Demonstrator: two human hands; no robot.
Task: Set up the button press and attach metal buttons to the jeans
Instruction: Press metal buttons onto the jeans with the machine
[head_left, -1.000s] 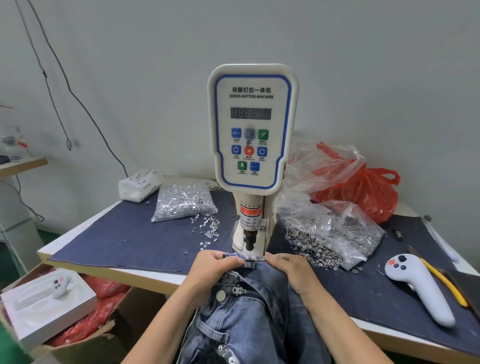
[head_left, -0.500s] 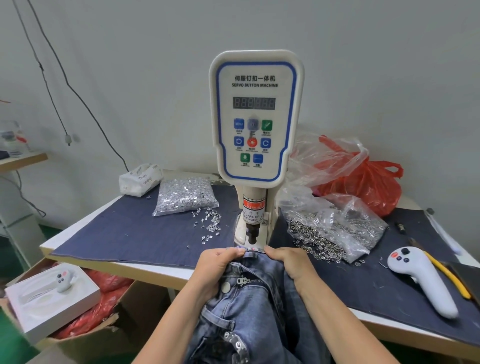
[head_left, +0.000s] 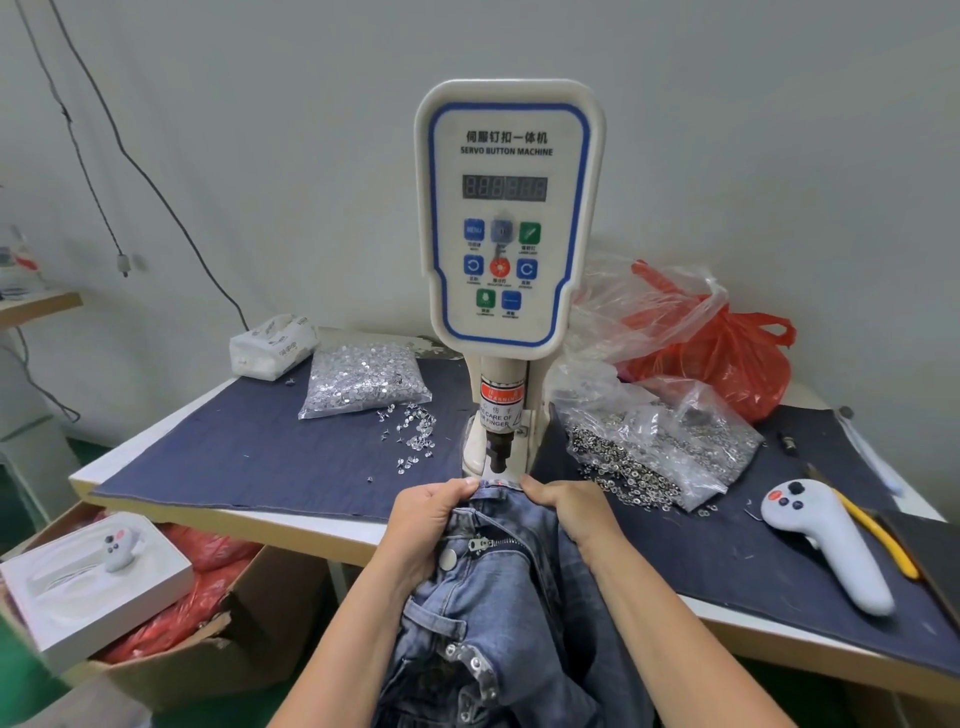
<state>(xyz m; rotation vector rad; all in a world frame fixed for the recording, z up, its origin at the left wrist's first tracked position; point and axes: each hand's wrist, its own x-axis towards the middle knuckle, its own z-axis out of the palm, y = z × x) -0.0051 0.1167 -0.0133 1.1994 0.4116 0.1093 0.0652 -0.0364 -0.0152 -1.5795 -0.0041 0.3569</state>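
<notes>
A white servo button machine (head_left: 509, 218) stands at the middle of the table, its black punch (head_left: 498, 453) just above the waistband of the blue jeans (head_left: 498, 587). My left hand (head_left: 428, 525) grips the waistband on the left of the punch and my right hand (head_left: 571, 506) grips it on the right, holding the band stretched under the punch. A metal button (head_left: 448, 559) sits on the jeans beside the zipper. A clear bag of silver tacks (head_left: 363, 382) lies left of the machine, with loose tacks (head_left: 413, 434) spilled beside it. A bag of metal buttons (head_left: 660, 447) lies to the right.
A dark denim cloth (head_left: 249, 457) covers the table. A white handheld controller (head_left: 831, 545) and yellow-handled tool (head_left: 878, 540) lie at the right. A red plastic bag (head_left: 727, 358) sits behind the buttons, a tissue pack (head_left: 272, 345) at back left. A cardboard box (head_left: 208, 639) with a white tray (head_left: 93, 582) stands below left.
Both hands have pushed the jeans' waistband forward, further under the punch. The view has moved closer to the machine.
</notes>
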